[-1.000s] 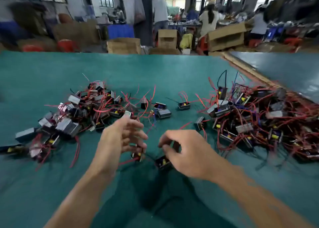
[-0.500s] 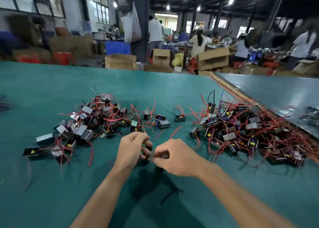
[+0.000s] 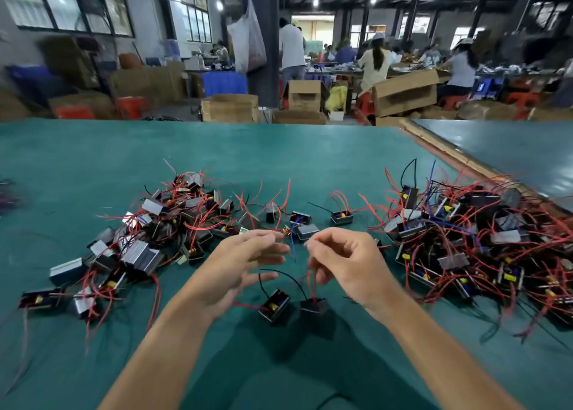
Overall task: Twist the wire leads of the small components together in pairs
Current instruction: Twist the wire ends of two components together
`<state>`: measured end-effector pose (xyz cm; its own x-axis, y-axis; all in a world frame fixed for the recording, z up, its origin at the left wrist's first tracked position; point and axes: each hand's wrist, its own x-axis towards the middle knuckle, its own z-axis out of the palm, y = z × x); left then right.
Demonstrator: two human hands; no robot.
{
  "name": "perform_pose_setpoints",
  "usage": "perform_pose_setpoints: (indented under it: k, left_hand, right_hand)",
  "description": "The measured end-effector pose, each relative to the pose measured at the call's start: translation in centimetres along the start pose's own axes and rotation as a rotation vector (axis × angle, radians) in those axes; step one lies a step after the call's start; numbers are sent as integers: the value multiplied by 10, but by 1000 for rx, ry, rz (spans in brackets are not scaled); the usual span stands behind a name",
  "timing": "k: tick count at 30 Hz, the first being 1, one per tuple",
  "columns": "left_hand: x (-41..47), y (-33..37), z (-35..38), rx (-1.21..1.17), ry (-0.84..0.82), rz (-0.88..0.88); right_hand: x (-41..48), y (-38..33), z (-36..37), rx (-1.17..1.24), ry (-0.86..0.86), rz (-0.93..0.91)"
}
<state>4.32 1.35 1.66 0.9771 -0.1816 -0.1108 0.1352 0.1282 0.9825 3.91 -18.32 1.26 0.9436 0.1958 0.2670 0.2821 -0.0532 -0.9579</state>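
Two small black box components [image 3: 277, 305] [image 3: 315, 306] hang close together just above the green table [image 3: 279, 155], between my wrists. Red leads [image 3: 311, 281] run up from them into my right hand [image 3: 342, 264], whose thumb and fingers pinch the lead ends. A black lead [image 3: 280, 272] arcs over the left component. My left hand [image 3: 240, 265] is beside them with straight, spread fingers and holds nothing.
A pile of components with red wires [image 3: 148, 239] lies to the left, a larger tangled pile [image 3: 471, 242] to the right, and a few loose ones [image 3: 305, 226] beyond my hands. Cardboard boxes [image 3: 231, 107] and seated people are past the table's far edge.
Both hands have risen and drawn apart, lifting the two components off the table by their leads. My left hand has let go and spread its fingers.
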Motion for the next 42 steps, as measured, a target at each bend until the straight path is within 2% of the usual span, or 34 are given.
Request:
perform_pose_setpoints:
  k: [2, 7, 14, 19, 24, 27, 30, 33, 37, 42]
  left_hand:
    - [0, -2, -1, 56, 15, -16]
    - [3, -12, 9, 246, 29, 79]
    - [0, -21, 20, 449, -42, 130]
    - [-10, -15, 21, 546, -258, 148]
    - [-11, -13, 21, 639, -377, 208]
    - [-11, -13, 18, 681, -331, 180]
    - [-7, -17, 18, 761, -139, 218]
    - [-5, -18, 23, 696, 2, 247]
    - [-5, -19, 29, 515, 25, 233]
    - [-9, -16, 34, 400, -54, 231]
  right_hand:
    - [-3, 3, 0, -20, 32, -12]
    - [-7, 8, -5, -54, -25, 45]
    - [-9, 11, -12, 61, -26, 124]
    - [-9, 10, -18, -80, 0, 4]
    - [-9, 10, -17, -53, 9, 20]
    - [-9, 11, -17, -22, 23, 64]
    - [-9, 13, -18, -35, 19, 53]
    - [-9, 12, -19, -53, 2, 34]
    - [-9, 14, -20, -71, -52, 40]
    - [-9, 14, -21, -200, -31, -44]
